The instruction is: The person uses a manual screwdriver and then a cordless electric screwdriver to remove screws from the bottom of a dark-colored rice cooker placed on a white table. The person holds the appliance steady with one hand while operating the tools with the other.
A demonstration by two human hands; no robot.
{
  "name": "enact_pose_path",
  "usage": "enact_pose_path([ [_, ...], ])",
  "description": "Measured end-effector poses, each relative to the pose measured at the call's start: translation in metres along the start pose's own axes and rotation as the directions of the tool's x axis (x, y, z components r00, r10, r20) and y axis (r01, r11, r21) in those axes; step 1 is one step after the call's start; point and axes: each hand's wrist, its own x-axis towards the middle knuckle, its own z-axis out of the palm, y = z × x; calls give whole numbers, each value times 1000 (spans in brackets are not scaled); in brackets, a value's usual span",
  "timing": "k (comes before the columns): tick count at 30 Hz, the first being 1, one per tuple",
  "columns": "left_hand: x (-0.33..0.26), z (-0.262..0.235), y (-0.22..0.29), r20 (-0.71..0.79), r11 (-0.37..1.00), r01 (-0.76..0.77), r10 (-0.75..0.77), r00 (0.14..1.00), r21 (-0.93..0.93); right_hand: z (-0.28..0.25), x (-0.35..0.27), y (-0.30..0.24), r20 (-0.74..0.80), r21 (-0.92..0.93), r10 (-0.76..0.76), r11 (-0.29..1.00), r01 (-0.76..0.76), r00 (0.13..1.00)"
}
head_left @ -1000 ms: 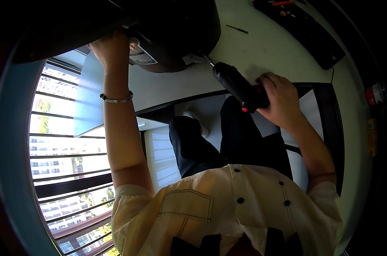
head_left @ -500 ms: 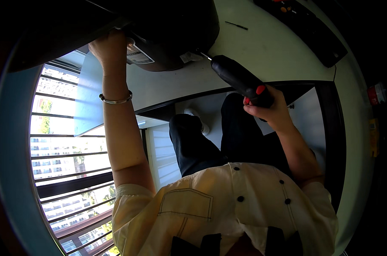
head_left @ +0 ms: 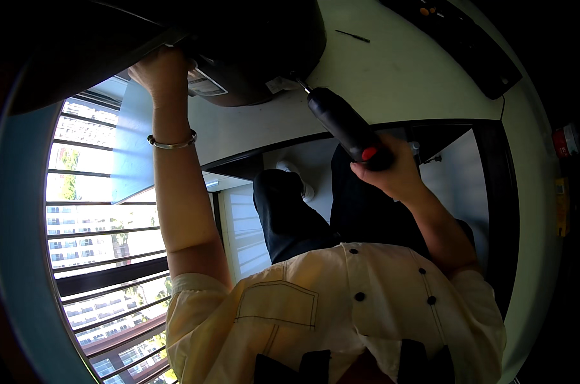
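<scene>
Power screwdriver [head_left: 342,121], held in right hand [head_left: 395,168]; bit [head_left: 305,88] at dark appliance [head_left: 251,70], 12 o'clock.
Left hand [head_left: 162,70], between 10 and 11 o'clock: grip hidden, cannot tell. Risk: slanted bit may slip, scuffing appliance.

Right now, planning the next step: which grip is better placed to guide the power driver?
Probably the right grip: it holds the black power driver, its bit pointing toward the dark rounded object. The left grip is at that object's side, partly hidden.
</scene>
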Motion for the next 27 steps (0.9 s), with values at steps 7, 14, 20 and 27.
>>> enact_pose_path([
  [7, 3, 3, -18, -3, 917, -348, 355, 935, 195, -7, 5, -5, -27, -507, -325, 820, 267, 945],
  [14, 4, 4, -25, 33, 866, -455, 459, 888, 209, -23, 15, -17, 197, -827, -488, 383, 411, 850],
  [20, -8, 3, -24, 228, 947, -289, 253, 940, 143, -49, 24, -24, 466, -862, -417, -17, 506, 780],
  [27, -8, -2, -42, 132, 662, -685, 683, 719, 304, -71, 45, -40, 636, -771, -460, -342, 537, 619],
])
